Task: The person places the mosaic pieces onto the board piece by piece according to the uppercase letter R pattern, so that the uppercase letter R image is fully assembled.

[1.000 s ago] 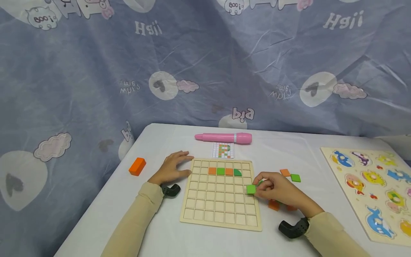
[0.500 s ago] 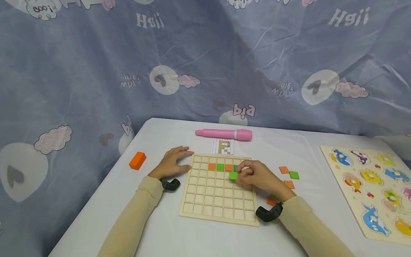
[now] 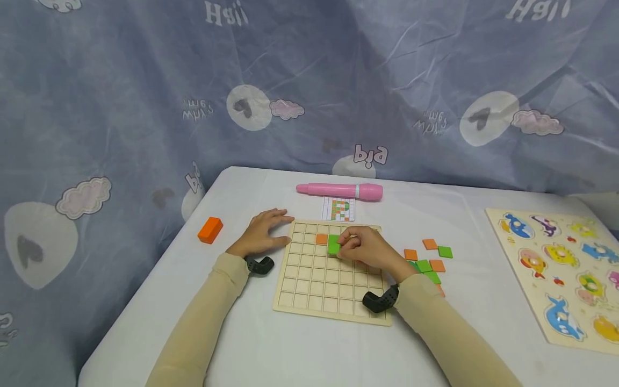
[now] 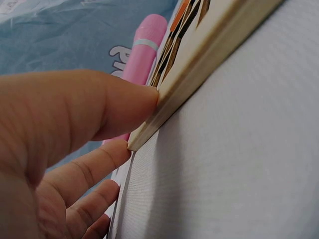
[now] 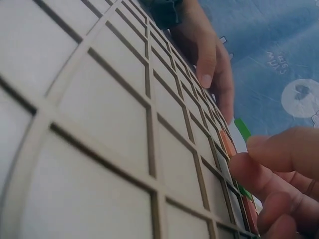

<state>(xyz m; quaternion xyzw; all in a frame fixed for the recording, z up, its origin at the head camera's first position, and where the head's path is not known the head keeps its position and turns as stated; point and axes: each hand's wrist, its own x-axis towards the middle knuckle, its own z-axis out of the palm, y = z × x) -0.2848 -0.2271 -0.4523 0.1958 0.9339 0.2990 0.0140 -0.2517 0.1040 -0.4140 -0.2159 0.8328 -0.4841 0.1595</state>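
Note:
My right hand (image 3: 367, 248) pinches a green square tile (image 3: 333, 249) between thumb and finger, over the upper rows of a wooden grid board (image 3: 309, 303). In the right wrist view this green tile (image 5: 242, 128) is tilted up from the grid. An orange tile (image 3: 321, 238) lies in the board's second row, just left of the pinched one; my right hand hides most of that row. At the board's upper left, my left hand (image 3: 261, 232) rests with fingers spread. Its thumb (image 4: 124, 107) touches the board's side, and a fingertip meets the corner.
Several loose orange and green tiles (image 3: 424, 265) lie right of the board. Behind it are a small pattern card (image 3: 338, 209) and a pink pen (image 3: 338, 190). An orange block (image 3: 210, 230) is at left, an animal puzzle board (image 3: 556, 269) at far right.
My right hand has carried the green tile leftward from the board's right edge to the upper middle. My left hand stays at the left edge. The head view has tilted down slightly.

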